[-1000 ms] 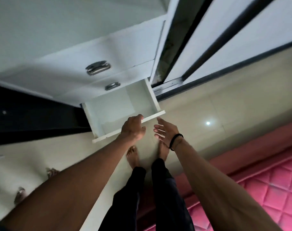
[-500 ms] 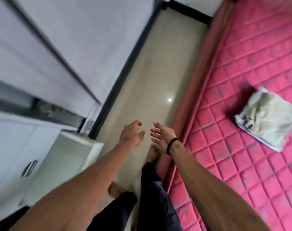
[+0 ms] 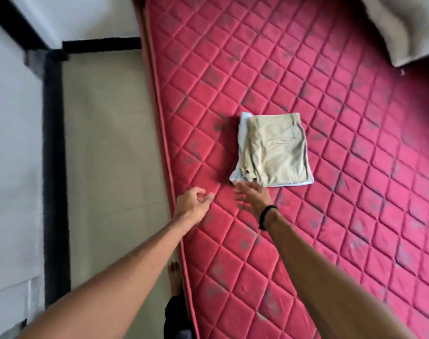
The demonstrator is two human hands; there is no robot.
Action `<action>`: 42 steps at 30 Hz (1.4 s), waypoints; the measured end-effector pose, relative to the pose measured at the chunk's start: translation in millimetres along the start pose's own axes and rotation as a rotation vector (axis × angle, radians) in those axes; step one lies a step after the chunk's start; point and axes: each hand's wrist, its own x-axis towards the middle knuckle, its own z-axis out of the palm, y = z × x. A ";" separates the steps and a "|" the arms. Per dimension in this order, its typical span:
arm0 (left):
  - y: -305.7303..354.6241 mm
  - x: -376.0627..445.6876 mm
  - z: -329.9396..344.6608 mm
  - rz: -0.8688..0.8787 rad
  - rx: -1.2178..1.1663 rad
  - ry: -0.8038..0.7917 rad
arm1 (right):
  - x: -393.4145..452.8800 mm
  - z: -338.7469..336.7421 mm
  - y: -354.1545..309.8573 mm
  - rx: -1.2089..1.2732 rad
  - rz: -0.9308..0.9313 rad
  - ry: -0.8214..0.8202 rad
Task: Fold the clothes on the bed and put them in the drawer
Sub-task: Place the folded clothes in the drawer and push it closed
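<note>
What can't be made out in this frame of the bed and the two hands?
- Drawer: outside the head view, so its state cannot be told.
- White cloth under the folded khaki trousers: only its edges show.
- Right hand: motion-blurred; contact with the pile unclear.
- Left hand: loosely curled, holding nothing visible.
- Beige fabric: cut off by the top right corner.

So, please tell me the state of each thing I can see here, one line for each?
Beige trousers: folded, lying on top of the white garment.
White garment: folded, flat on the mattress.
Left hand: loosely curled, empty.
Right hand: fingers straight, empty, near the stack.
</note>
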 end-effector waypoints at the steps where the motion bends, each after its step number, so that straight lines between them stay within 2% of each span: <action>1: 16.5 16.6 14.2 0.015 0.023 -0.044 | 17.6 -23.9 -11.5 -0.009 -0.022 0.063; 3: 38.6 43.3 33.4 0.031 0.051 -0.119 | 49.4 -65.7 -31.4 -0.079 -0.077 0.232; 5: 57.4 74.3 56.9 0.037 0.077 -0.162 | 88.8 -112.7 -38.2 -0.266 -0.143 0.417; 8: 72.1 105.9 79.3 -0.003 0.070 -0.200 | 116.7 -154.5 -53.9 -0.599 -0.182 0.524; 11: 74.1 134.5 105.2 -0.028 0.022 -0.229 | 148.2 -185.6 -66.2 -0.725 -0.141 0.491; 13: 79.6 146.3 113.6 -0.055 -0.007 -0.173 | 164.1 -195.8 -68.2 -0.720 -0.109 0.472; 16: 94.7 168.4 115.8 -0.063 -0.008 -0.103 | 180.6 -196.7 -66.4 -0.727 -0.036 0.411; 21: 112.0 192.5 108.3 -0.039 0.067 -0.146 | 180.9 -185.4 -82.2 -0.757 -0.013 0.398; 24: 107.4 191.5 93.0 -0.091 0.082 -0.182 | 168.9 -182.1 -77.8 -0.610 0.158 0.217; 27: 69.5 177.1 60.2 -0.138 0.119 -0.230 | 156.4 -164.4 -31.9 -0.434 0.355 -0.065; 28: 53.0 167.3 47.9 -0.147 0.117 -0.260 | 145.5 -150.7 -14.4 -0.401 0.377 -0.108; 29: 32.1 153.9 34.0 -0.175 0.112 -0.292 | 133.3 -133.4 3.1 -0.385 0.359 -0.112; 31: -12.4 122.9 11.6 -0.225 0.062 -0.342 | 111.3 -98.9 32.2 -0.405 0.224 -0.006; 33: -56.1 92.1 -3.1 -0.271 0.010 -0.354 | 91.7 -63.4 43.0 -0.578 0.102 0.082; 34: -80.9 72.6 -12.1 -0.286 -0.030 -0.322 | 78.5 -40.6 44.2 -0.721 0.077 0.076; 37: -137.2 20.8 -38.7 -0.319 -0.173 -0.259 | 39.9 12.2 56.8 -0.898 0.051 -0.042; 39: -170.5 -24.8 -60.6 -0.352 -0.295 -0.232 | 18.2 45.1 78.8 -0.886 0.036 -0.167; 42: -230.2 -93.9 -78.5 -0.424 -0.437 -0.148 | -22.5 95.1 109.1 -0.865 0.055 -0.252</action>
